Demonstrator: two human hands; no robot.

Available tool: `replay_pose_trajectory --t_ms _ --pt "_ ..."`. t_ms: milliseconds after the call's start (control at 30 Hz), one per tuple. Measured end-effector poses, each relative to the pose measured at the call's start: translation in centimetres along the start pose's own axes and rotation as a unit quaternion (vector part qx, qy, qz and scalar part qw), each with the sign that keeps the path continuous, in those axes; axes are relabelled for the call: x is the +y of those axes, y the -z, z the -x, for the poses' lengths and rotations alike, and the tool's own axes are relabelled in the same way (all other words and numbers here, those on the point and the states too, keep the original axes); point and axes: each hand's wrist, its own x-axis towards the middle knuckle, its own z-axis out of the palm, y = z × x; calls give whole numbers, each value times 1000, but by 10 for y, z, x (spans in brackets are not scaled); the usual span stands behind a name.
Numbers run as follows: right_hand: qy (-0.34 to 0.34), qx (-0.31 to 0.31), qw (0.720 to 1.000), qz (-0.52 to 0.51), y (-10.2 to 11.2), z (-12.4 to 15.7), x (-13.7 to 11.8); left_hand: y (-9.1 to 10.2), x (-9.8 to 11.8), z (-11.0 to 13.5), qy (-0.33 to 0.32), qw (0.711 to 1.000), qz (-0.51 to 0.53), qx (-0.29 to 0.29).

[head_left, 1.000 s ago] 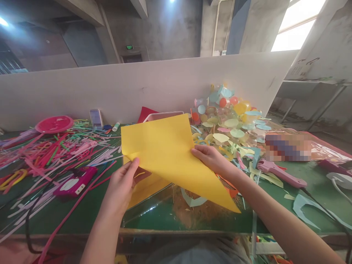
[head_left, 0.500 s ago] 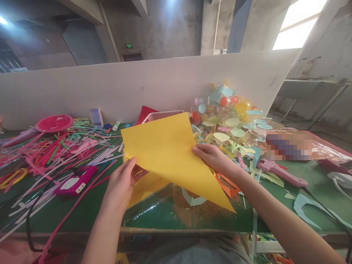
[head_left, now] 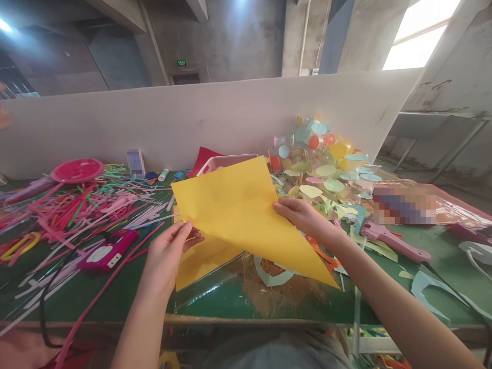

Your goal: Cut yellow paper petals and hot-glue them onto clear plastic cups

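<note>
Yellow paper [head_left: 230, 210]: lifted above clear plastic [head_left: 207, 300], at the middle of the green table [head_left: 269, 319].
Right hand [head_left: 303, 218]: closed on the paper's right side, the thumb is hidden behind.
Left hand [head_left: 167, 261]: half open at the lower edge, grip I cannot tell.
Good handling: hold near edges, so paper stays smooth.
Hard to see: lower yellow piece [head_left: 202, 269], same sheet or not is unclear; blurred object [head_left: 403, 205] at right.

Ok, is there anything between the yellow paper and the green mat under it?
Yes. A clear plastic sheet lies on the green mat below the yellow paper, which the left hand and right hand hold up. A pale blue paper scrap also lies partly under its lower edge.
</note>
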Motion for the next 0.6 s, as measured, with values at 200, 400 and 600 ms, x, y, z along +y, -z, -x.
replay_pose_trajectory --t_ms 200,400,600 --pt "-8 -4 1000 -5 2 2 -2 -1 4 1 29 995 90 -16" --pt "-24 -26 999 -24 7 3 0 2 14 -2 72 992 32 -95" --pt "-28 -33 998 -49 13 6 -4 4 27 -9 90 977 -92 -168"
